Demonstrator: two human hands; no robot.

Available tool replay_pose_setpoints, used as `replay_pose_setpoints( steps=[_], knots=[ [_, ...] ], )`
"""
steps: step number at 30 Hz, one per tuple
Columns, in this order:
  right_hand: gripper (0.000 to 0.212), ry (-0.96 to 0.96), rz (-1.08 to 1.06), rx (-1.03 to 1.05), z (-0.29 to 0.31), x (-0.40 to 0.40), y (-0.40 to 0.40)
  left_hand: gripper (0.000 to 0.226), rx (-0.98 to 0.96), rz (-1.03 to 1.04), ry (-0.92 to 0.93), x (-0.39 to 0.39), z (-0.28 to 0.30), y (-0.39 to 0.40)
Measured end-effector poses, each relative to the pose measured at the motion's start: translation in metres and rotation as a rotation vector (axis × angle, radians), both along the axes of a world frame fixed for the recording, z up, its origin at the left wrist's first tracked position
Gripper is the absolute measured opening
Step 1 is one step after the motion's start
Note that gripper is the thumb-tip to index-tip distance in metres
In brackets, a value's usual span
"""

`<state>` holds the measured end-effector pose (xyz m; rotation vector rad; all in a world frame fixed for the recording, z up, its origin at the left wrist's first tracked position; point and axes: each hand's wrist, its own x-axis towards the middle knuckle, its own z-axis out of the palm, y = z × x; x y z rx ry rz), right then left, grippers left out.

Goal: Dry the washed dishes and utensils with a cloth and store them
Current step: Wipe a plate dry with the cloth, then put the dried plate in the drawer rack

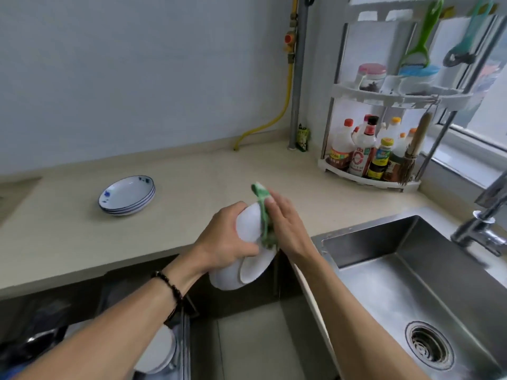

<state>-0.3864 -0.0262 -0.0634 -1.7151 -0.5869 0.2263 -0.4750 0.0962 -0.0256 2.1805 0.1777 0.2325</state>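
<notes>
My left hand (225, 237) grips white bowls (247, 259) held on edge over the counter's front edge; at least two are stacked together. A green cloth (263, 215) lies against the upper bowl. My right hand (285, 223) presses the cloth to the bowl with straight fingers. A stack of three white plates with blue rims (127, 196) sits on the beige counter (205, 171) to the left. More white dishes (159, 352) show in an open drawer below, partly hidden by my left forearm.
A steel sink (411, 283) with a drain lies at the right, its faucet (485, 223) at the far right edge. A corner rack (384, 171) with sauce bottles and hanging peelers stands at the back right. A yellow hose runs down the wall.
</notes>
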Motion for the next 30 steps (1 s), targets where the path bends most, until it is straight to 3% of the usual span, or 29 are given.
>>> replay_pose_setpoints(
  steps=[2, 4, 6, 9, 12, 14, 17, 19, 21, 24, 27, 30],
  knots=[
    [0.041, 0.346, -0.068, 0.044, 0.002, -0.011, 0.024, 0.041, 0.116, -0.041, 0.049, -0.030, 0.000, 0.028],
    [0.040, 0.561, -0.052, 0.083, -0.001, -0.031, 0.052, 0.041, 0.262, -0.094, 0.072, -0.061, 0.000, 0.054],
    [0.039, 0.732, -0.036, 0.118, -0.010, -0.059, 0.085, 0.038, 0.557, -0.157, 0.071, -0.093, -0.006, 0.088],
    [0.025, 0.859, -0.091, -0.015, -0.035, -0.098, 0.127, 0.057, 0.894, -0.252, 0.117, -0.137, -0.028, 0.139],
    [0.029, 0.820, -0.177, -0.197, -0.071, -0.136, 0.179, 0.035, 0.919, -0.241, 0.176, -0.181, -0.064, 0.191],
    [0.019, 0.746, -0.240, -0.280, -0.092, -0.156, 0.207, 0.035, 0.739, -0.121, 0.198, -0.206, -0.093, 0.225],
    [0.014, 0.650, -0.276, -0.381, -0.133, -0.175, 0.242, 0.083, 0.192, 0.151, 0.278, -0.245, -0.136, 0.265],
    [0.018, 0.635, -0.281, -0.433, -0.158, -0.186, 0.257, 0.092, -0.135, 0.390, 0.307, -0.263, -0.162, 0.282],
    [0.015, 0.628, -0.289, -0.474, -0.183, -0.200, 0.274, 0.084, -0.406, 0.593, 0.378, -0.274, -0.192, 0.300],
    [0.017, 0.613, -0.235, -0.568, -0.233, -0.220, 0.303, 0.034, -0.745, 0.708, 0.413, -0.286, -0.242, 0.320],
    [0.033, 0.665, -0.083, -0.678, -0.285, -0.239, 0.325, 0.023, -0.831, 0.827, 0.444, -0.302, -0.283, 0.341],
    [0.028, 0.717, 0.071, -0.788, -0.328, -0.262, 0.342, 0.021, -0.874, 0.911, 0.500, -0.325, -0.336, 0.366]
  ],
)
